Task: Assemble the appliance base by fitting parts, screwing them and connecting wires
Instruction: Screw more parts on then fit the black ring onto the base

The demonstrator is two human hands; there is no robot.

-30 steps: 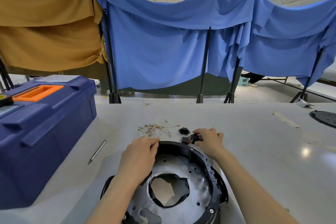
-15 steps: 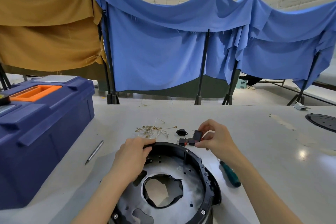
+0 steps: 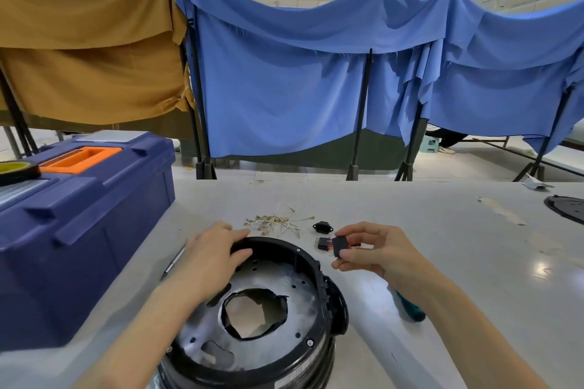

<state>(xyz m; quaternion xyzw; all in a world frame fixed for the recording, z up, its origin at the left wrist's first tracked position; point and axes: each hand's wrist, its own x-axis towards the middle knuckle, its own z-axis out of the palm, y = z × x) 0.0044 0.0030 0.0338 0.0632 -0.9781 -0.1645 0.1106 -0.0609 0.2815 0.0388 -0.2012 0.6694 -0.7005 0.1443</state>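
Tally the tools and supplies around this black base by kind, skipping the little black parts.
Toolbox: 1
Tape roll: 1
Screwdriver: 1
Metal rod: 1
Wire bundle: 1
Total: 5

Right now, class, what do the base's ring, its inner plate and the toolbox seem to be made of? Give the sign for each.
Ring: likely moulded plastic, black, semi-gloss; soft highlights and moulded ribs.
Plate: probably sheet metal, dull silver-grey; hazy reflections and punched holes.
Toolbox: plastic, dark blue, smooth satin; moulded ridges and a soft sheen.
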